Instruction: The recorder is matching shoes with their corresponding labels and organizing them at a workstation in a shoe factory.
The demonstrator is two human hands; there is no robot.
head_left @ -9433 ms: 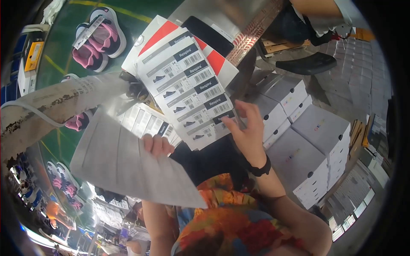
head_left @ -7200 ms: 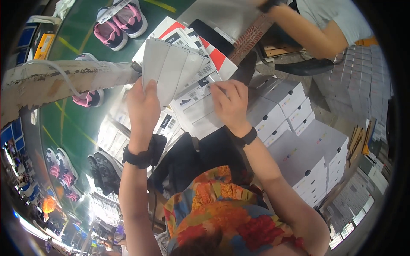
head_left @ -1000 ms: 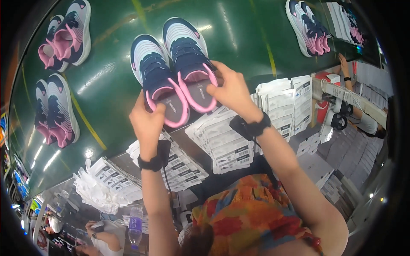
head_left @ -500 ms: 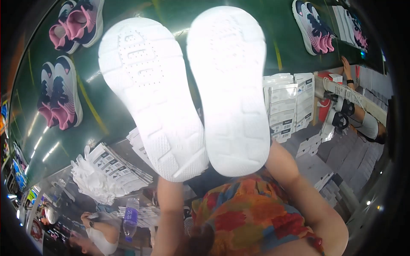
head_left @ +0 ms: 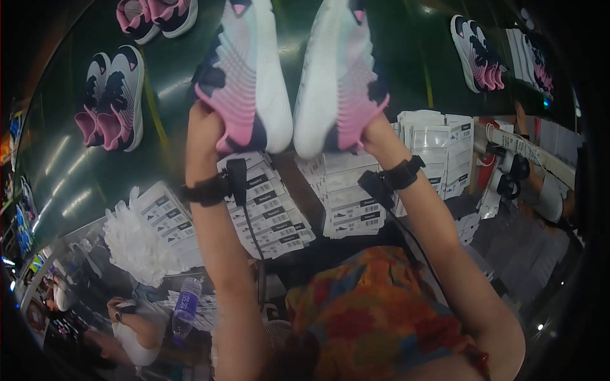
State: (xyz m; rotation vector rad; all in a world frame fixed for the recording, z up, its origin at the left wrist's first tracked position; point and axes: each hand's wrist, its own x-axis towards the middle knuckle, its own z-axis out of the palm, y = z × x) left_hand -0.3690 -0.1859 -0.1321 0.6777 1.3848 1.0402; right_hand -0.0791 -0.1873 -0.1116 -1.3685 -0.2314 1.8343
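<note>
I hold up a pair of pink, grey and navy sneakers with thick white soles, side by side above the green surface. My left hand is at the collar of the left sneaker, its fingers hidden inside or behind the shoe. At the heel end of the right sneaker is my right hand, with its fingers likewise hidden. The shoes stand on edge, soles facing each other with a gap between, heels toward me. Each wrist carries a black strap with a small box and cable.
The green conveyor belt bears matching sneaker pairs at left and right. Stacks of printed labels line the near edge. Crumpled white paper and a purple-labelled bottle lie lower left. Co-workers are on both sides.
The sneakers have turned from soles facing me to uppers facing outward, and moved farther away over the belt. My wrists and the label stacks have come into sight; the belt's left pairs have shifted.
</note>
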